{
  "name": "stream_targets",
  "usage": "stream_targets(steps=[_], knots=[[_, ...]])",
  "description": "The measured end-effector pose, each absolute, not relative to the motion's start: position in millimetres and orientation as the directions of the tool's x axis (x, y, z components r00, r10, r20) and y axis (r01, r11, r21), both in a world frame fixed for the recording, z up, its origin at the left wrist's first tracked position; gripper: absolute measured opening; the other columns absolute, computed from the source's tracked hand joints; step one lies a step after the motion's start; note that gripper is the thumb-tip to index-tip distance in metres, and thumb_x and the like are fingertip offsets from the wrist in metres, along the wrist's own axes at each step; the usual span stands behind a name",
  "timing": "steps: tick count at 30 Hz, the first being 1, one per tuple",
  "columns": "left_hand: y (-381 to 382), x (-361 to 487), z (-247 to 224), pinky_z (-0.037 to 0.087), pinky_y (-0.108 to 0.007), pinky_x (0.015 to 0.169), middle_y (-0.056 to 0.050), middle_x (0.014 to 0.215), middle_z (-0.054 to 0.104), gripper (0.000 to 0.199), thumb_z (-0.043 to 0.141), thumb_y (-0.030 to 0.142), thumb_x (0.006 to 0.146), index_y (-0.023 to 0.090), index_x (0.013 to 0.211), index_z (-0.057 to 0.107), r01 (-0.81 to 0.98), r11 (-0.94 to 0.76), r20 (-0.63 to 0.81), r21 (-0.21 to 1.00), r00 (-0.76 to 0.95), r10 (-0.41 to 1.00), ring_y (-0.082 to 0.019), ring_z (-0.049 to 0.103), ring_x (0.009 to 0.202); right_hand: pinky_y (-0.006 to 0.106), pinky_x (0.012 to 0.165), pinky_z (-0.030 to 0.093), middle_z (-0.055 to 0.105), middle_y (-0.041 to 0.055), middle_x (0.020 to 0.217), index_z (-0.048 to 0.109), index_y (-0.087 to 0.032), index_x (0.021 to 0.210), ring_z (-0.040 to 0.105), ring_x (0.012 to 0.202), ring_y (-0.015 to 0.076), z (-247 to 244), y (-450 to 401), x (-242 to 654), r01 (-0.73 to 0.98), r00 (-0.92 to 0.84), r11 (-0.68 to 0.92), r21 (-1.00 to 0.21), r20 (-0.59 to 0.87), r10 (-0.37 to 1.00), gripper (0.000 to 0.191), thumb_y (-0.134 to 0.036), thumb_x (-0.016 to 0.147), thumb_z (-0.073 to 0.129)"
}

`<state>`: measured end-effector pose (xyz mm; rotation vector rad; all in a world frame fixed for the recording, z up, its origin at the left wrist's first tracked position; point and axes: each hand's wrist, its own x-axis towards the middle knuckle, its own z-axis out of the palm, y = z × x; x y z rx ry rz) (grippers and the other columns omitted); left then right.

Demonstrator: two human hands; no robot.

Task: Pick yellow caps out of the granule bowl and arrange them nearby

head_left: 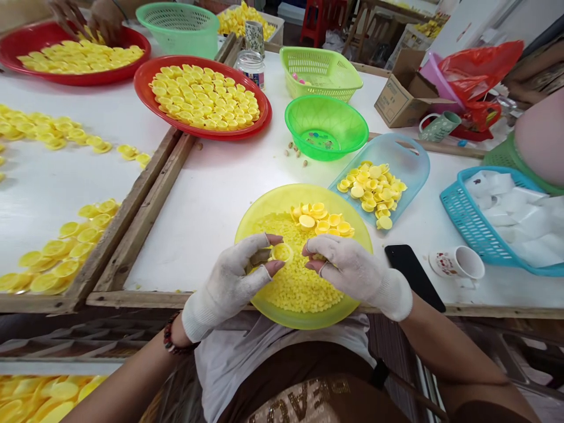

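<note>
A yellow plastic cap (282,252) is pinched between the thumb and fingers of my left hand (229,279), its round opening facing up. My right hand (352,267), level with it on the other side, has its fingers curled together; what they hold, if anything, I cannot make out. Both hands wear white gloves with bare fingertips. Beneath them is a yellow basin (259,202) with many small pale-yellow pieces (304,296) spread inside. A cluster of yellow caps (321,219) lies at the basin's far right side.
Yellow caps (374,188) lie on a blue board (416,155). A green bowl (326,126) stands behind the basin. To the right are a black phone (414,276), a white mug (456,262) and a blue basket (484,235). Another person's hands (103,20) reach over a red tray (9,56).
</note>
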<state>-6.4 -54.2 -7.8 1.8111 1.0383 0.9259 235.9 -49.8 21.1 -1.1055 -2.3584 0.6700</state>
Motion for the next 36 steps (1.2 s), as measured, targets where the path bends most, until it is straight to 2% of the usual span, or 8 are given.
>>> stream_targets(steps=[3, 6, 12, 16, 22, 25, 31, 36], knots=[[-53, -2, -10, 0.055, -0.026, 0.083, -0.006, 0.108, 0.068, 0.019, 0.062, 0.023, 0.094, 0.018, 0.111, 0.064, 0.347, -0.443, 0.283, 0.826, 0.424, 0.860, -0.014, 0.065, 0.093, 0.029, 0.086, 0.053, 0.069, 0.0032, 0.100, 0.058, -0.020, 0.103, 0.065, 0.094, 0.0153, 32, -49, 225, 0.474, -0.582, 0.625, -0.620, 0.313, 0.751, 0.013, -0.011, 0.094, 0.056], [-52, 3, -13, 0.053, -0.027, 0.085, -0.006, 0.106, 0.066, 0.007, 0.061, 0.021, 0.094, 0.017, 0.098, 0.065, 0.351, -0.483, 0.317, 0.802, 0.436, 0.842, -0.014, 0.063, 0.096, 0.030, 0.090, 0.052, 0.068, 0.0046, 0.107, 0.058, -0.020, 0.110, 0.064, 0.101, 0.0155, 39, -47, 219, 0.456, -0.610, 0.649, -0.608, 0.318, 0.726, 0.018, -0.011, 0.096, 0.054], [-56, -1, -16, 0.054, -0.028, 0.074, -0.005, 0.096, 0.066, 0.030, 0.068, 0.029, 0.090, 0.018, 0.116, 0.062, 0.316, -0.406, 0.284, 0.857, 0.368, 0.885, -0.014, 0.063, 0.082, 0.030, 0.084, 0.053, 0.070, 0.0035, 0.098, 0.061, -0.021, 0.102, 0.065, 0.091, 0.0158, 35, -50, 236, 0.563, -0.529, 0.555, -0.612, 0.250, 0.811, 0.010, -0.016, 0.096, 0.054], [-57, -2, -17, 0.052, -0.026, 0.065, -0.002, 0.090, 0.065, 0.032, 0.065, 0.032, 0.091, 0.018, 0.118, 0.059, 0.315, -0.299, 0.171, 0.901, 0.375, 0.911, -0.010, 0.058, 0.068, 0.030, 0.082, 0.054, 0.071, 0.0034, 0.096, 0.061, -0.020, 0.100, 0.066, 0.089, 0.0154, 32, -55, 238, 0.547, -0.526, 0.567, -0.616, 0.275, 0.805, 0.008, -0.017, 0.095, 0.057], [-57, 7, -15, 0.057, -0.034, 0.087, -0.006, 0.105, 0.069, 0.025, 0.065, 0.030, 0.090, 0.017, 0.111, 0.060, 0.317, -0.313, 0.170, 0.895, 0.408, 0.897, -0.017, 0.067, 0.093, 0.032, 0.091, 0.054, 0.069, 0.0049, 0.109, 0.060, -0.022, 0.114, 0.065, 0.102, 0.0158, 34, -52, 223, 0.432, -0.594, 0.628, -0.647, 0.320, 0.738, 0.020, -0.014, 0.097, 0.051], [-59, 8, -15, 0.057, -0.036, 0.089, -0.007, 0.105, 0.071, 0.027, 0.067, 0.031, 0.088, 0.017, 0.111, 0.062, 0.369, -0.354, 0.212, 0.860, 0.373, 0.903, -0.018, 0.067, 0.095, 0.032, 0.087, 0.054, 0.070, 0.0038, 0.102, 0.061, -0.022, 0.111, 0.066, 0.095, 0.0159, 35, -50, 227, 0.480, -0.568, 0.620, -0.620, 0.318, 0.759, 0.018, -0.016, 0.098, 0.050], [-52, -18, -5, 0.059, -0.030, 0.088, -0.009, 0.115, 0.070, 0.037, 0.066, 0.032, 0.091, 0.015, 0.123, 0.063, 0.369, -0.362, 0.275, 0.856, 0.269, 0.923, -0.017, 0.069, 0.097, 0.032, 0.080, 0.054, 0.071, 0.0036, 0.096, 0.064, -0.024, 0.103, 0.067, 0.088, 0.0184, 23, -55, 242, 0.634, -0.611, 0.535, -0.558, 0.063, 0.789, 0.022, -0.012, 0.094, 0.047], [-8, -84, 17, 0.059, -0.029, 0.084, -0.009, 0.109, 0.072, 0.032, 0.064, 0.034, 0.092, 0.013, 0.117, 0.067, 0.607, -0.297, 0.354, 0.737, 0.028, 0.935, -0.016, 0.068, 0.091, 0.040, 0.082, 0.054, 0.068, 0.0071, 0.101, 0.066, -0.022, 0.104, 0.066, 0.092, 0.0241, 2, -57, 243, 0.766, -0.623, 0.546, -0.338, -0.187, 0.759, 0.019, -0.022, 0.093, 0.051]])
